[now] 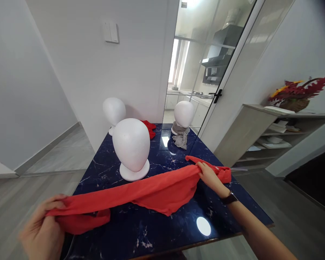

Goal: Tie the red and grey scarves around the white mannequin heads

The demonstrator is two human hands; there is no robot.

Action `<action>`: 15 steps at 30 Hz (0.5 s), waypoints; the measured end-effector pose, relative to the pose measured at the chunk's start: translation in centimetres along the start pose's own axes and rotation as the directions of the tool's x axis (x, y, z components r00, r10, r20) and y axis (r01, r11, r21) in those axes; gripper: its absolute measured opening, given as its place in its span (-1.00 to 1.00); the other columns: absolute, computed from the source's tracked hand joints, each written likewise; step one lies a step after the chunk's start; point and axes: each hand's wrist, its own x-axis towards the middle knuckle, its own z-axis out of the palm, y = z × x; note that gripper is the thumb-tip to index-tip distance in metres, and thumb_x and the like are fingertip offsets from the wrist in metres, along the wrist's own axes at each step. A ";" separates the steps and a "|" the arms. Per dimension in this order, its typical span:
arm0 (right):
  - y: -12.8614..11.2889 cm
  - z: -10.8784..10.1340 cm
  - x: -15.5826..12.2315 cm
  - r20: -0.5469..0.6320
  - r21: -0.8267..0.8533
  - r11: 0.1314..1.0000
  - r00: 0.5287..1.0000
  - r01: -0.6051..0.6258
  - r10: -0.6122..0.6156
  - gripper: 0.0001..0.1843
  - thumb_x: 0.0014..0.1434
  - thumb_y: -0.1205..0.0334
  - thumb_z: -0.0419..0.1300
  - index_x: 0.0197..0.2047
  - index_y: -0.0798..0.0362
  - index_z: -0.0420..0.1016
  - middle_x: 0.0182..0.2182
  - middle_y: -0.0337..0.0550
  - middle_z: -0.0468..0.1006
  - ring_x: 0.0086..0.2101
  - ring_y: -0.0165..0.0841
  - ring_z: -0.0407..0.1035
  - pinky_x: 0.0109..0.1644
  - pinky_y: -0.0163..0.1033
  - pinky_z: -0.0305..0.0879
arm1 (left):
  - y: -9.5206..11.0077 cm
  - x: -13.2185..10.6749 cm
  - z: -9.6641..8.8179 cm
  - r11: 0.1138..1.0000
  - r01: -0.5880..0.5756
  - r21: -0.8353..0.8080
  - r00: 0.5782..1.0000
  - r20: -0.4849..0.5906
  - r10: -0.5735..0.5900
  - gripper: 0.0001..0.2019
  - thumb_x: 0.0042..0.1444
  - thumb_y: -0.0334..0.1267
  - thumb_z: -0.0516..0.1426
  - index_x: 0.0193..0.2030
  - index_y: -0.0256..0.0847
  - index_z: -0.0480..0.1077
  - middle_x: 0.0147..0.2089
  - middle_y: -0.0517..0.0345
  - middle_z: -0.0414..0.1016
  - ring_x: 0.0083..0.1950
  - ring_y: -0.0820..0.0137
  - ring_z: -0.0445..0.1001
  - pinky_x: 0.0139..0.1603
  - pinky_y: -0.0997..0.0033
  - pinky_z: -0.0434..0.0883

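Note:
A coral-red scarf [130, 193] is stretched across the front of the table, folded lengthwise into a band with a loose flap sagging near the middle. At its left end, my left hand [44, 225] grips the cloth, slightly blurred, with a folded part drooping below. My right hand [208, 176], a dark band on its wrist, pinches the scarf toward the other end. Beyond that hand the scarf's tail lies on the table. Just behind the stretched cloth stands a bare white foam mannequin head [131, 144], upright on its round base.
The dark blue marbled table [162, 238] also bears a second foam head [114, 111] at back left, a red cloth [149, 129], and a third head [184, 113] with a grey scarf [181, 134] round its base. Shelves [273, 137] and a glass door [203, 54] stand beyond.

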 end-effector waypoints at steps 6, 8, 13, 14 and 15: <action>5.1 -0.3 -3.6 0.130 -0.112 0.975 0.976 0.192 -0.177 -0.38 -0.05 0.50 -0.02 0.14 0.13 0.27 0.14 0.05 0.29 0.16 -0.23 0.20 0.24 -0.09 0.14 | -5.2 0.1 -0.6 0.920 -0.326 0.219 0.814 0.559 0.156 -0.80 -0.10 -0.27 0.00 -0.48 -0.08 0.46 -0.03 0.07 0.50 0.01 0.16 0.44 0.03 0.14 0.41; 4.5 -1.0 -4.7 0.117 -0.219 0.969 0.989 0.111 -0.087 -0.31 -0.06 0.55 -0.06 0.19 0.10 0.24 0.18 0.05 0.26 0.12 -0.20 0.26 0.21 -0.06 0.19 | -5.6 -0.3 -0.6 0.842 -0.462 0.277 0.751 0.628 0.206 -0.81 -0.09 -0.23 0.06 -0.41 -0.02 0.52 0.11 0.09 0.43 0.20 0.03 0.29 0.16 -0.06 0.27; -2.0 -1.0 -4.1 -0.070 -0.275 0.961 0.996 0.041 -0.062 -0.52 0.22 0.32 -0.09 0.19 0.01 0.25 0.14 -0.01 0.33 0.03 -0.18 0.35 0.09 -0.06 0.31 | -0.9 -1.1 2.7 0.819 -0.522 0.239 0.737 0.610 0.291 -0.70 0.14 -0.16 -0.02 -0.13 -0.05 0.50 0.17 0.07 0.37 0.23 0.16 0.27 0.24 0.05 0.23; -3.2 -0.5 -3.4 -0.032 -0.232 0.966 0.992 0.111 -0.121 -0.53 0.22 0.29 -0.07 0.20 0.01 0.25 0.14 -0.04 0.34 0.08 -0.21 0.29 0.14 -0.08 0.27 | 0.2 -1.1 4.0 0.837 -0.500 0.222 0.722 0.641 0.261 -0.65 0.17 -0.16 -0.07 -0.04 -0.10 0.46 0.14 0.04 0.41 0.17 0.21 0.35 0.20 0.13 0.29; -4.1 0.1 -2.7 0.025 -0.187 0.966 0.984 0.179 -0.177 -0.52 0.21 0.30 -0.05 0.21 0.00 0.23 0.15 -0.06 0.32 0.14 -0.23 0.23 0.18 -0.09 0.22 | 1.1 -1.1 5.4 0.842 -0.498 0.206 0.682 0.692 0.234 -0.62 0.18 -0.17 -0.08 0.04 -0.14 0.42 0.12 0.00 0.42 0.14 0.22 0.38 0.18 0.17 0.31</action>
